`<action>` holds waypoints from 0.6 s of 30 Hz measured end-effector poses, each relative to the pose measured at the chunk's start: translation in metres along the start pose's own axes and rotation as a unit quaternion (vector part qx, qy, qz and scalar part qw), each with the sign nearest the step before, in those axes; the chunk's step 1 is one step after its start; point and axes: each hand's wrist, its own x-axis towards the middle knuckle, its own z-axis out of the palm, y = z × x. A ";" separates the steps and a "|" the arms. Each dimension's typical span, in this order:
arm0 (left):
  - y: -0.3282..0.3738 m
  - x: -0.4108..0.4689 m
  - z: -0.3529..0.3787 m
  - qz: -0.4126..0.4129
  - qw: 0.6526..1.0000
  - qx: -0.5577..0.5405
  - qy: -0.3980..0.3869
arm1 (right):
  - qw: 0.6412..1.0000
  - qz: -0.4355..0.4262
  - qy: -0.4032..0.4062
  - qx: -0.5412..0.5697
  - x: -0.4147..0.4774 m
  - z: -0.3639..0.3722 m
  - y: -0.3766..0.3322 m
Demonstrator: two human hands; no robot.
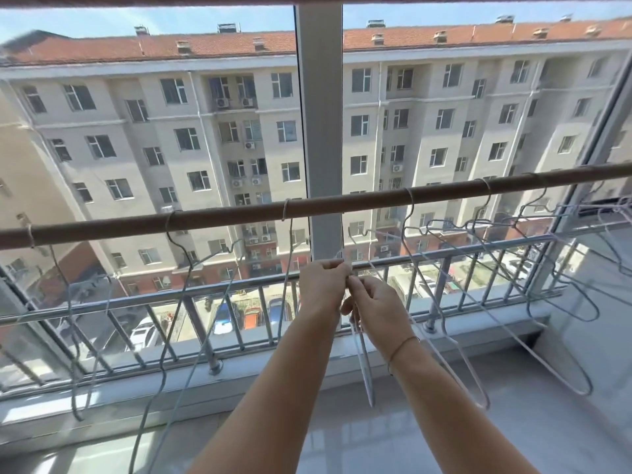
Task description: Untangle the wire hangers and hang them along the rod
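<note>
— While both hands pinched that white hanger (363, 357) below the rod (318, 204), what would have served best?
— The left hand (323, 283) steadying the neck, fingers closed on it, and the right hand (374, 304), also closed on the wire, lifting the hook straight up.
— Which hangers (444, 268) were tangled?
— Hard to say; possibly those at right, overlapping and cut off.

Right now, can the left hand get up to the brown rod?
Probably yes. The left hand is just below the rod, with open air between them, though it's busy pinching a wire hanger with the right hand.
</note>
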 end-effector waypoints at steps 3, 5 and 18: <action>-0.025 0.003 0.001 -0.021 0.999 0.029 0.026 | 1.000 0.023 -0.005 -0.015 -0.001 -0.005 0.017; -0.042 0.002 -0.001 -0.036 0.998 0.043 0.032 | 0.999 0.036 -0.001 -0.034 0.000 -0.008 0.029; -0.136 -0.025 -0.038 -0.070 0.974 0.215 -0.036 | 0.935 0.023 -0.194 -0.297 -0.012 -0.028 0.107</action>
